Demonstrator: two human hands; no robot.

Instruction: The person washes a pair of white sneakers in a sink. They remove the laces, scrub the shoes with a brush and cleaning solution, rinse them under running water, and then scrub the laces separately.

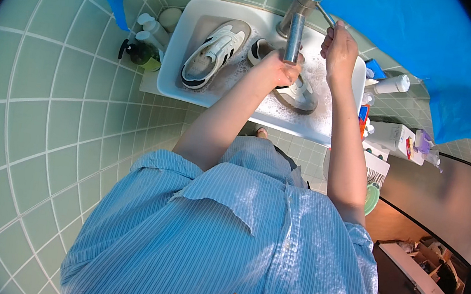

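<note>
A white rectangular sink (176,51) holds soapy water and two white sneakers with black stripes. One sneaker (218,52) lies at the sink's left, sole down. The other sneaker (301,95) lies near the middle, partly hidden by my left hand (286,71). That hand is under the spout of the metal faucet (294,35), wet, in front of the sneaker; its fingers are partly hidden, so whether it holds anything cannot be told. To the right, my right hand (340,47) grips the faucet's lever handle (326,15) with its fingertips.
Pump bottles, one dark (141,55), stand left of the sink beside the tiled wall (32,78). More bottles (391,84) are at its right. A blue sheet (382,28) hangs behind the faucet. At lower right is an open drawer (414,274).
</note>
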